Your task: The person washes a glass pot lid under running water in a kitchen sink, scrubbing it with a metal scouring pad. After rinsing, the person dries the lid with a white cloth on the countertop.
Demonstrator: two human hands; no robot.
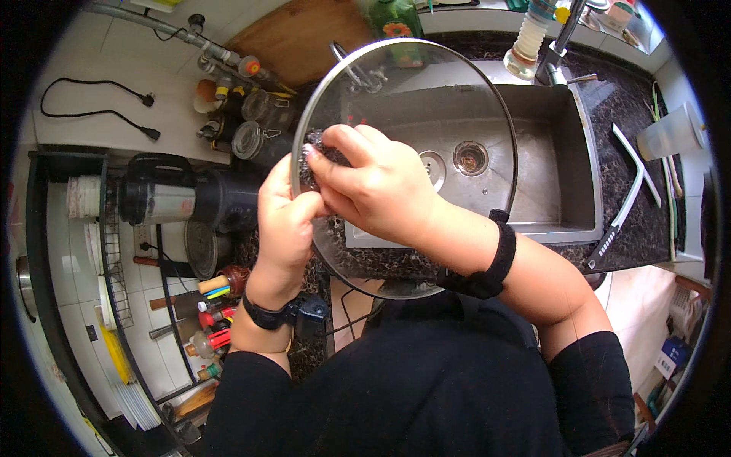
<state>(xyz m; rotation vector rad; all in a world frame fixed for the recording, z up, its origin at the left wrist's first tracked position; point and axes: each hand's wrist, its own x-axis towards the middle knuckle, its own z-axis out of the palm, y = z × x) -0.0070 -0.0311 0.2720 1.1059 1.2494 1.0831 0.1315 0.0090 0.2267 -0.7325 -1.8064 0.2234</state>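
A round glass pot lid [400, 268] with a metal rim is held up over the near left part of the steel sink [537, 148]. My left hand [288, 220] grips the lid's left edge, thumb on its face. In my right hand [371, 177] is a metal scouring pad [311, 171], its fingers pressing it against the lid near the left rim. Part of the pad is hidden by my fingers. Through the glass the sink's drain and a strainer disc are visible.
A faucet [554, 65] stands at the sink's back right. On the right counter lie a white-and-black squeegee-like tool [625, 200] and a plastic cup [668, 134]. Glass jars [248, 140], a blender-like appliance [165, 188] and bottles are at the left. A green bottle [397, 28] stands behind the lid.
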